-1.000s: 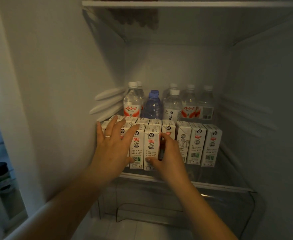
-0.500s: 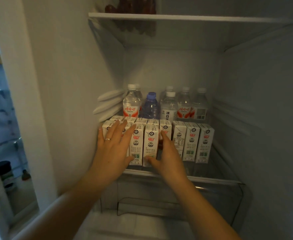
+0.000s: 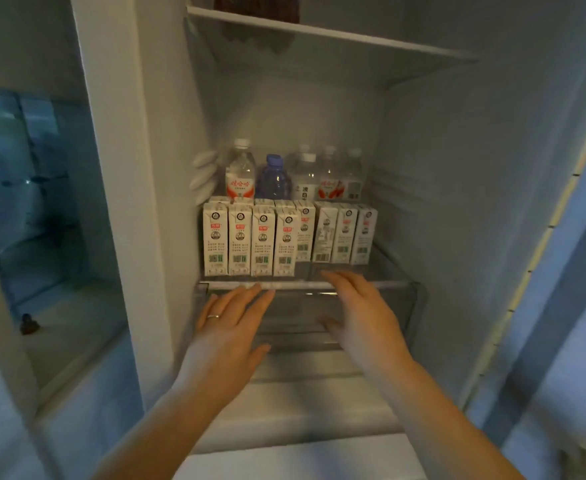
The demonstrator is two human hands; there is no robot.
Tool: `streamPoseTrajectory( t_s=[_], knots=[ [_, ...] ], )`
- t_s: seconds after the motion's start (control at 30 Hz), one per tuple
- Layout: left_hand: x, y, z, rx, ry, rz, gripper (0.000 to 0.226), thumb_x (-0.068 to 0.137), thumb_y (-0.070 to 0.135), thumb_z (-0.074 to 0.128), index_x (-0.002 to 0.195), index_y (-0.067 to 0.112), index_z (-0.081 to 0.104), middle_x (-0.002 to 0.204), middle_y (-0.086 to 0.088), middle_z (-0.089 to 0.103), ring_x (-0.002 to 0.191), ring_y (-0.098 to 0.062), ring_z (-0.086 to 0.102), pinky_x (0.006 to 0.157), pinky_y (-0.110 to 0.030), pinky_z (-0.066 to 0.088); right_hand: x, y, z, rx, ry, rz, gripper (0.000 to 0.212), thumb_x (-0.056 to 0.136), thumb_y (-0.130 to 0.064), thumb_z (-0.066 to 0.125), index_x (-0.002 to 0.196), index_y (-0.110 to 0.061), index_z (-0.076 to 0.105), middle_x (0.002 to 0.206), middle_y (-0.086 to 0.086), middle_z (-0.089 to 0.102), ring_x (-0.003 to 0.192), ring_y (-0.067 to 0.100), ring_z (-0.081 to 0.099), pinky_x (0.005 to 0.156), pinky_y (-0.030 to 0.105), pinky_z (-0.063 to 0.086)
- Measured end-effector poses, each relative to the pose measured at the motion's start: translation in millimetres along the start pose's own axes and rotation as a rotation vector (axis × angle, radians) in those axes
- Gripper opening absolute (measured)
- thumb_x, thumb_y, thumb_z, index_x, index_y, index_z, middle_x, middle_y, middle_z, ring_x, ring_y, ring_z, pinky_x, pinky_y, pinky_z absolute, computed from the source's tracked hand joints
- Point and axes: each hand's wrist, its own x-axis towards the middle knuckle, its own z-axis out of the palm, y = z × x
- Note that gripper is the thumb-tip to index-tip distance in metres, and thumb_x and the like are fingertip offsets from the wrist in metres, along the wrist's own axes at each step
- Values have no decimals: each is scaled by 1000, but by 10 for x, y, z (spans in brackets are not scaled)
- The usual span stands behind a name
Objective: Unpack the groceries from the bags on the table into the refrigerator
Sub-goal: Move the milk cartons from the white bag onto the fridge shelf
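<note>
Both hands have drawn back off the milk cartons [image 3: 250, 239]: left hand [image 3: 227, 332] and right hand [image 3: 362, 318] hover spread and empty just before the glass shelf [image 3: 393, 271]. On that shelf the cartons stand upright in rows, water bottles [image 3: 295, 178] behind them

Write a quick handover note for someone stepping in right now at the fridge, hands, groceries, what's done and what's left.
Left hand: open, empty, in front of the shelf edge.
Right hand: open, empty, same height.
Milk cartons stand in rows along the shelf front; water bottles stand behind them.
Done: these drinks are shelved.
Left: the bags are out of view, so check the table for more.
</note>
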Motion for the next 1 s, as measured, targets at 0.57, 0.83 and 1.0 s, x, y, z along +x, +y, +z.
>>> streamPoseTrajectory(
  t_s=[0.57, 0.83, 1.0],
  knots=[
    [-1489, 1635, -212, -307, -299, 381, 82, 64, 31, 83, 135, 21, 43, 133, -7, 53, 118, -30, 53, 97, -50, 43, -3017, -324, -985, -240, -142, 505, 68, 81, -39, 68, 140, -29, 37, 144, -7, 36, 132, 14, 31, 108, 29, 29],
    [-2243, 3241, -182, -507, -468, 630, 85, 60, 26, 86, 134, 17, 44, 128, -9, 55, 113, -31, 55, 91, -51, 47, -4797, -73, -1722, -323, -144, 765, 66, 79, -36, 71, 137, -25, 43, 142, 1, 42, 128, 21, 41, 103, 35, 40],
    [-2806, 4623, -333, -547, -528, 798, 83, 62, 32, 85, 134, 15, 47, 128, -8, 55, 115, -29, 54, 97, -50, 44, -6101, 159, -2356, -383, -191, 940, 68, 78, -38, 72, 137, -26, 42, 142, 1, 42, 127, 21, 43, 98, 34, 42]
  ],
)
